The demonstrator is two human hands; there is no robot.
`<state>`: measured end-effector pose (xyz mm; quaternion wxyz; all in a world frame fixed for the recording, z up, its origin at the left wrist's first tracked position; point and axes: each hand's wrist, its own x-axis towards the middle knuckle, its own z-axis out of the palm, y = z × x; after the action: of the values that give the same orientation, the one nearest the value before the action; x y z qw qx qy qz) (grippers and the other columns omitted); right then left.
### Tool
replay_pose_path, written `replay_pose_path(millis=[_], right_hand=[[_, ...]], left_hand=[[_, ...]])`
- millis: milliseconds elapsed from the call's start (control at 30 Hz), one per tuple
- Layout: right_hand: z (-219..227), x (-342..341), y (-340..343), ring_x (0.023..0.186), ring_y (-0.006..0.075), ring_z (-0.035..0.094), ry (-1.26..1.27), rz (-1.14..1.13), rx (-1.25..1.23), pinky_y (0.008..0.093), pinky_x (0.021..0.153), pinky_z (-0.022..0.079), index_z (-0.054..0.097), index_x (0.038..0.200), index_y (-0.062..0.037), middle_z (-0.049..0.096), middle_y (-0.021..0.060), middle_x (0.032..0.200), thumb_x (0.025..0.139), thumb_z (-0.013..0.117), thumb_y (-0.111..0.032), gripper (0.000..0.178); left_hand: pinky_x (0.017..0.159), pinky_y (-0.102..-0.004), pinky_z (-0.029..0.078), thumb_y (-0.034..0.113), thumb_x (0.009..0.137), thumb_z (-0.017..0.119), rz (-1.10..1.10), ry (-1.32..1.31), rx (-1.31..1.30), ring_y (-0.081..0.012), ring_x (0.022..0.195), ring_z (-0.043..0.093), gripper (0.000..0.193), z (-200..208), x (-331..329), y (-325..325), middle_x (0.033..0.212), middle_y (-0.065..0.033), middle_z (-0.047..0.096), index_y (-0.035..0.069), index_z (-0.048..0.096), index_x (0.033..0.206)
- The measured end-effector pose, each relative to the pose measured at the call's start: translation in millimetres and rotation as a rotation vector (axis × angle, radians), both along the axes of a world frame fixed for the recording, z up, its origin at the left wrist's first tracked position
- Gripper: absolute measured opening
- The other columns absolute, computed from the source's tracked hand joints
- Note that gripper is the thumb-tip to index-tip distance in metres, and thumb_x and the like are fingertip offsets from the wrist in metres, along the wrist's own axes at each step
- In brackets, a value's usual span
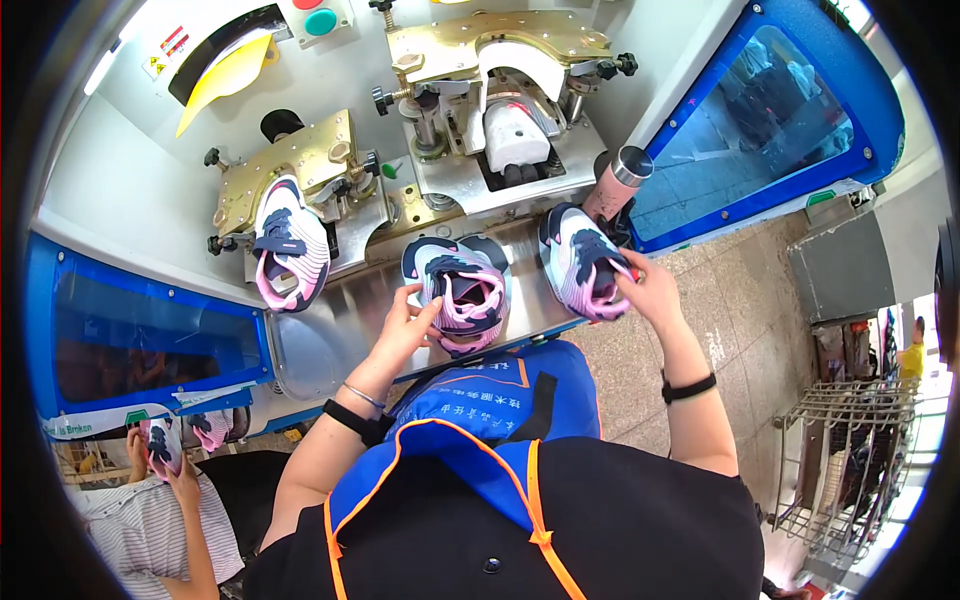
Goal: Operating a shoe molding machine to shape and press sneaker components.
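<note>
Black cloth and a blue apron [470, 385] edged in orange fill the near side, with a dark band on each wrist. Beyond them, the left hand [407, 320] is at the near left side of the middle shoe [458, 285]; its grip is loose, fingers parted against the collar and not closed around it. That shoe lies just to the right of the fingers, long axis running away from the body, heel near and toe far; a second toe seems to show beside it, perhaps from another shoe underneath.

The right hand [650, 290] has a narrow grip, closed on the heel collar of the right-hand shoe [590, 262]. From this grip the shoe extends away and a little left, so its toe slants toward the right station's white form [515, 138]. The right hand is clearly the nearer one to it. Whether its sole bears on the metal counter [345, 325] or hangs just above, I cannot tell.

Just past that shoe stands a pink flask [615, 185]. Well left of both hands, a left-hand shoe [290, 245] sits toe-away against the brass-coloured left clamp [290, 155]. Farthest back are the right station's brass plate [440, 45] and a green button [321, 22].
</note>
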<state>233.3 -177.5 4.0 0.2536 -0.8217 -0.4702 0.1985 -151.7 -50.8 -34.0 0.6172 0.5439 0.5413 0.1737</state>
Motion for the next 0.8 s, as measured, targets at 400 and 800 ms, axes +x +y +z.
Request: replay_pose_path(millis=[400, 800], right_hand=[[35, -60, 25, 0.100, 0.0296, 0.064, -0.211, 0.334, 0.243, 0.0404, 0.076, 0.055, 0.058, 0.121, -0.0079, 0.061, 0.0113, 0.117, 0.073, 0.078, -0.023, 0.054], [172, -191, 72, 0.079, 0.0293, 0.062, 0.120, 1.057, 0.445, 0.0381, 0.066, 0.050, 0.061, 0.099, -0.0043, 0.062, 0.0106, 0.089, 0.068, 0.084, -0.016, 0.040]], left_hand=[[0.064, -0.0307, 0.053, 0.039, 0.091, 0.067, 0.056, 0.009, -0.009, -0.0193, 0.084, 0.069, 0.070, 7, -24, -3, 0.105, -0.0131, 0.062, 0.004, 0.036, 0.142], [0.063, -0.0252, 0.048, 0.038, 0.093, 0.066, 0.124, -0.136, -0.136, -0.0122, 0.082, 0.064, 0.044, -2, -138, -38, 0.095, -0.0035, 0.064, 0.008, 0.056, 0.124]])
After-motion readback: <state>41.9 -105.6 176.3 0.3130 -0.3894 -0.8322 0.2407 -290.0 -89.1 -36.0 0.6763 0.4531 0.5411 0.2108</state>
